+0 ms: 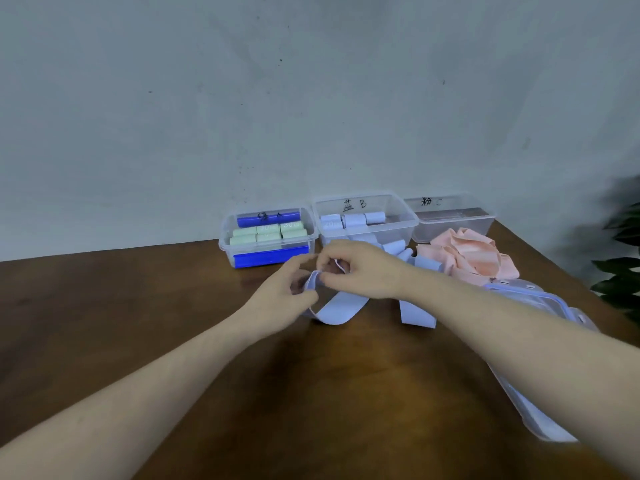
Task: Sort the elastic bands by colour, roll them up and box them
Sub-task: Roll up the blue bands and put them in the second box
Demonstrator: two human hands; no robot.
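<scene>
Head view: pale blue band (pixel 337 310) pinched at its near end between both hands, the rest trailing loose onto the brown surface (pixel 173 306) toward five o'clock. Long axis running from the fingers down and right, then curling back under. Left hand (pixel 287 289) gripping the band's tip from eight o'clock, right hand (pixel 360 271) closed on the same tip from three o'clock, the two touching. Likely just starting the roll; both equally near, loose tail on the right hand's side. At twelve o'clock, middle box (pixel 367 220) with blue rolls inside. At eleven, left box (pixel 268 237) of green rolls. At one, right box (pixel 450 220), seemingly empty, with a pink heap (pixel 467 258) just before it. More blue bands (pixel 415 313) beside the right wrist. Clear lid (pixel 540 375) under the right forearm.
</scene>
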